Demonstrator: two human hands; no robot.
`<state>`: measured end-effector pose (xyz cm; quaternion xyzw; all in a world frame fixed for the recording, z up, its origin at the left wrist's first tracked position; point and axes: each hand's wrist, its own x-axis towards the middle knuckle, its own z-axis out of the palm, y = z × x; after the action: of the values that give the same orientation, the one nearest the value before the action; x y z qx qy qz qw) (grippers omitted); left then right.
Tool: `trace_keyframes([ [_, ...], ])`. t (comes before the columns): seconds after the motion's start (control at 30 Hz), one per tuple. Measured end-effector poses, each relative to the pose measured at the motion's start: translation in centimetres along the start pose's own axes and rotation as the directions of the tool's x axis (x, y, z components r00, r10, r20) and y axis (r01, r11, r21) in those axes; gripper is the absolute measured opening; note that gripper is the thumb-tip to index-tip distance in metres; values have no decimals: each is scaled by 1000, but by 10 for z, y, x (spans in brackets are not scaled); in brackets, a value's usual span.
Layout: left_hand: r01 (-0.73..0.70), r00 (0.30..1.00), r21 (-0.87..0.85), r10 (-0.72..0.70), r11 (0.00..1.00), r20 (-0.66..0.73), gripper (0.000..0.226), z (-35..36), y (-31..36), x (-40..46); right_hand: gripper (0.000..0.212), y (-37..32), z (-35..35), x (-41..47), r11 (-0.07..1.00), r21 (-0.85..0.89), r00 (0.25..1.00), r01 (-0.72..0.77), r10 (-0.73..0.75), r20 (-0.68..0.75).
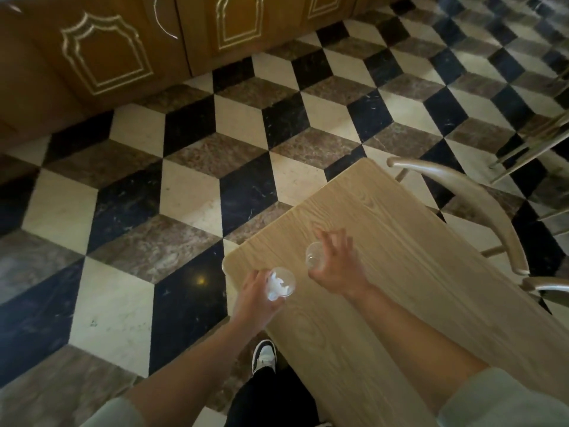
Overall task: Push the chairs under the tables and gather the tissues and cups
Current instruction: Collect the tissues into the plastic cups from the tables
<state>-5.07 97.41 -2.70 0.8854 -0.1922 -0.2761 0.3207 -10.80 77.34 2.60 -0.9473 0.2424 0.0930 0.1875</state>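
Note:
My left hand [257,298] grips a clear plastic cup [284,280] over the near corner of the light wooden table [385,318]. White crumpled tissue [275,288] fills that cup. My right hand [334,265] holds a second clear cup [314,255], which looks empty, just above the tabletop. The two cups are a hand's width apart. A pale wooden chair [480,204] stands at the table's far right side, its curved back close to the edge.
Brown cabinet doors [107,57] line the far wall. Black, white and brown cube-pattern tiles [184,192] cover the floor. Legs of more furniture [529,149] show at the right edge. My own shoe [264,359] is beside the table.

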Motion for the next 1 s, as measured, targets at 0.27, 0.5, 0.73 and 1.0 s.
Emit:
trace_keyframes([
  [0.27, -28, 999, -22, 28, 999, -15, 62, -9, -1, 17, 71, -19, -6, 6, 828, 558, 993, 57, 12, -119],
  [0.5, -25, 999, -58, 23, 998, -38, 66, -6, 19, 37, 59, -23, -8, -1, 900, 432, 999, -52, 49, 19],
  [0.73, -166, 984, -30, 167, 986, 58, 61, 3, 25, 40, 51, -22, 15, 7, 924, 367, 956, -109, -4, 294],
  [1.0, -306, 941, -3, 303, 952, 151, 57, 11, 31, 48, 58, -18, 21, 1, 986, -1, 869, -166, 147, 472],
])
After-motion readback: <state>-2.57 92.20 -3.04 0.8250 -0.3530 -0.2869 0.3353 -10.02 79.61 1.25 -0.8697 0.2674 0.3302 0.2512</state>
